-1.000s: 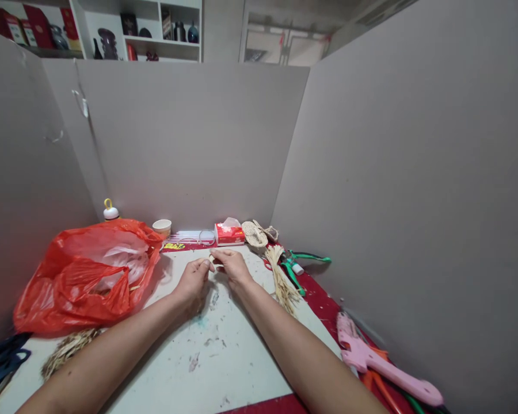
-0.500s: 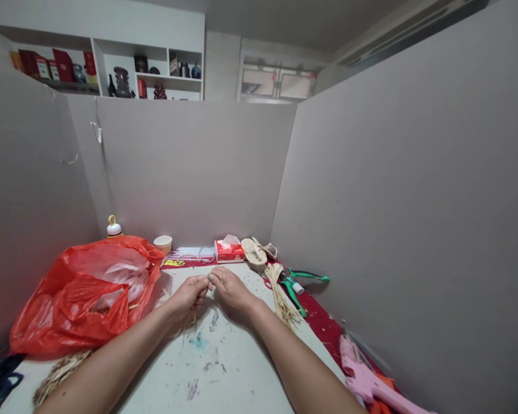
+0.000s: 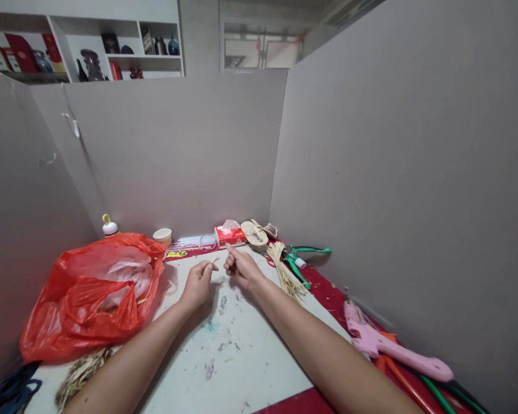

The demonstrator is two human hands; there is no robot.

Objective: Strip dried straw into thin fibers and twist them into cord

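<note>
Both my hands are stretched out over a stained white board [image 3: 237, 356] on the table. My left hand [image 3: 200, 280] is closed in a pinch on a thin pale straw strand [image 3: 214, 261] that pokes out past its fingers. My right hand [image 3: 238, 264] is closed right beside it, index finger lifted, the fingertips close to the same strand. Whether the right hand grips the strand I cannot make out. A bundle of straw [image 3: 285, 275] lies just to the right of my right hand.
A red plastic bag [image 3: 86, 293] fills the left side. Along the back wall stand a paper cup [image 3: 162, 236], a tissue pack [image 3: 229, 234] and small woven straw pieces [image 3: 255, 232]. Green-handled pliers [image 3: 300, 259] and a pink glue gun [image 3: 384, 342] lie at the right. Grey partition walls enclose the table.
My hands have drawn slightly apart; the left now holds the strand tip up and the right has raised its index finger. The camera view has shifted.
</note>
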